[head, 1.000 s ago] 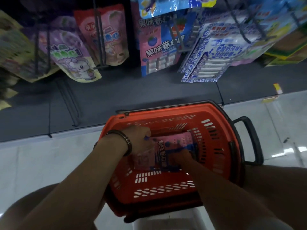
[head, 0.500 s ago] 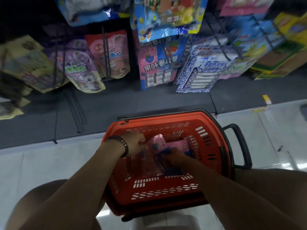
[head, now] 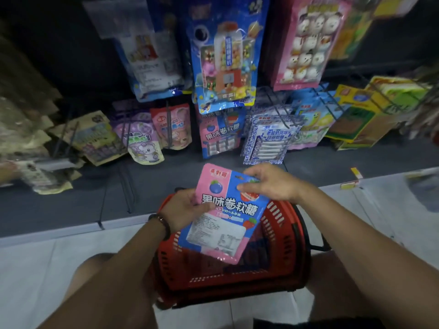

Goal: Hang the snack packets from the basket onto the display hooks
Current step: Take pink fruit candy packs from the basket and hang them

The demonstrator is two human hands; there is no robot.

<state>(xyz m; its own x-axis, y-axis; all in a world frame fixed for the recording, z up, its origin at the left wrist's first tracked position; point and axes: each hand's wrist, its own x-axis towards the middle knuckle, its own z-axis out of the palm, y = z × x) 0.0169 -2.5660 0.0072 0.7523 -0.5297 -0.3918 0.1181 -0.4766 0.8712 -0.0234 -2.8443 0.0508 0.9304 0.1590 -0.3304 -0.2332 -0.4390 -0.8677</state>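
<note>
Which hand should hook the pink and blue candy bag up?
Probably the right hand: it pinches the packet at its top edge, nearest the matching hung packets; the left hand grips lower on the side.

One head-worn wide-angle camera looks forward and steeply down, close over the forearms (head: 123,264) and basket (head: 281,224), with hung packets (head: 223,67) farther off across the upper frame.

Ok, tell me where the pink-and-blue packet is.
Head view, centre: the packet is held by the left hand and right hand, above the red basket.
</note>
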